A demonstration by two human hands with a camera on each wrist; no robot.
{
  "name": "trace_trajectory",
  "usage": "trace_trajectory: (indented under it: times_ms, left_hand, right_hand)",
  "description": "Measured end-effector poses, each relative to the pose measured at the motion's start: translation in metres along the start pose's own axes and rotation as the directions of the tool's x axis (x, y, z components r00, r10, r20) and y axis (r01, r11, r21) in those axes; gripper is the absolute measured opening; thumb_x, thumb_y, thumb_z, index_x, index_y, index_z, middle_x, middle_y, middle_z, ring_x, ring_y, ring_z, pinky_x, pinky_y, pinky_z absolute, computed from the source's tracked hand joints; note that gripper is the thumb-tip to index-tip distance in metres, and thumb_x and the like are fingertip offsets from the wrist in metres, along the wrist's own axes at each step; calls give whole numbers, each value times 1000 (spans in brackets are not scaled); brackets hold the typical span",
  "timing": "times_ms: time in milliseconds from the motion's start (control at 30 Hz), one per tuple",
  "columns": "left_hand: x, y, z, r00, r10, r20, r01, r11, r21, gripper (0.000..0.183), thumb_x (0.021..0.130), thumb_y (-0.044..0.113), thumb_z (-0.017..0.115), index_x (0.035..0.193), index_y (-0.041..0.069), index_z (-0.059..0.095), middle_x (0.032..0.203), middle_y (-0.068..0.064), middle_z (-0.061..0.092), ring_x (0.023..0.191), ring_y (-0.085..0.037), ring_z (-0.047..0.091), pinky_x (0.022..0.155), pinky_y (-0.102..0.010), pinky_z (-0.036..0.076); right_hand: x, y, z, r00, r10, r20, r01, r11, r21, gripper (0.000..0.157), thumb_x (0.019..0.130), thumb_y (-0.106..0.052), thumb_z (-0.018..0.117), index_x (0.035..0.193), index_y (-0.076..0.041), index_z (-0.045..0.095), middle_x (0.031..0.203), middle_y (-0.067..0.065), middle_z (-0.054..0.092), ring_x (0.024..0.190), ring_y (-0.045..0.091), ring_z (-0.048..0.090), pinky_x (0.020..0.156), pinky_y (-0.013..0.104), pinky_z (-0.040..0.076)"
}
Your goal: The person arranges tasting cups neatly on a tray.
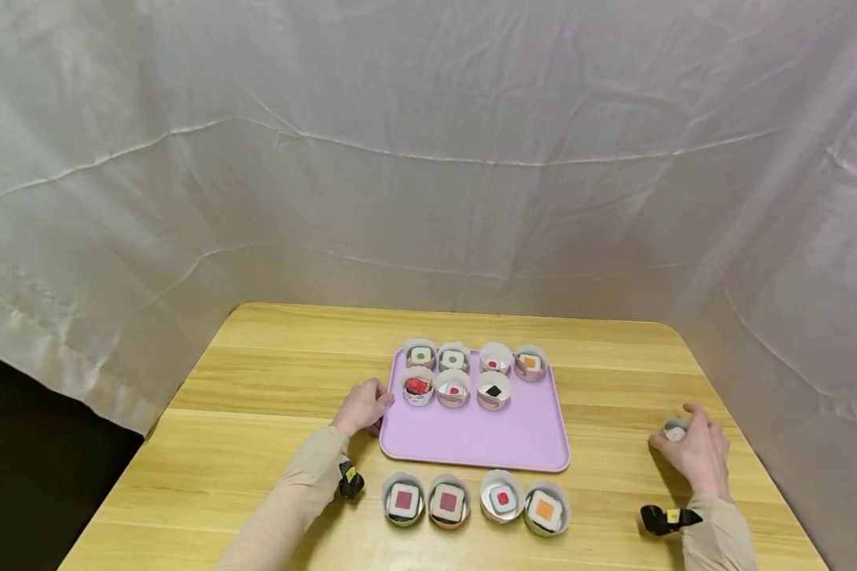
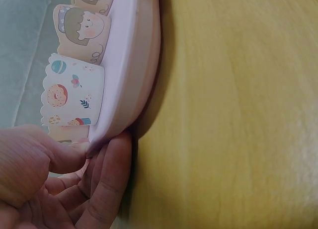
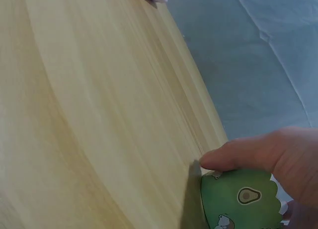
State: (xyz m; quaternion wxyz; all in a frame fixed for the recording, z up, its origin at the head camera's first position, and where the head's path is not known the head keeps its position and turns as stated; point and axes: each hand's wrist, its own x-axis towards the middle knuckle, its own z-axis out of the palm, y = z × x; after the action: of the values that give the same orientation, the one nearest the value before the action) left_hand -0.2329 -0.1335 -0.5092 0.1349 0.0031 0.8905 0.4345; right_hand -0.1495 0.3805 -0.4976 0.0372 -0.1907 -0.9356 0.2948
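While our left hand [image 1: 360, 408] pinches the left edge of the purple tray [image 1: 464, 440], our right hand [image 1: 700, 454] curls round a green paper cup [image 3: 243, 199] near the table's [image 1: 271, 396] right edge — lifted or standing, we cannot tell. We judge that the left grip serves to steady the tray. Seven cups [image 1: 453, 402] sit toward its far edge in two rows, perhaps grouped so that its near half offers room; the second row stops short of the right edge. Four more cups [image 1: 451, 523] line up just off the tray's near edge, likely for easy reach. Between tray and right hand we see broad bare wood — yet little table lies beyond that hand, toward the grey cloth [image 1: 828, 349].
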Motion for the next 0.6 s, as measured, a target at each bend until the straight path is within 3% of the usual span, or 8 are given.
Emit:
trace_trajectory:
  times_ms: [300,600]
  left_hand:
    - [-2,1,0,1000,-5,-3,5,1000,8,16,102,15,55,93,1,57,73,-11,62,51,-15,60,46,-28,56]
    - [-3,2,0,1000,-5,-1,5,1000,5,16,103,14,55,94,1,57,73,-11,62,51,-15,60,46,-28,56]
  right_hand:
    - [1,3,-2,999,-17,36,18,1000,-9,82,82,-14,72,142,14,25,129,49,32,108,62,34,85,64,37]
    - [2,4,-2,999,-6,37,6,1000,5,80,82,-12,71,141,14,24,127,47,35,110,59,36,88,64,37]
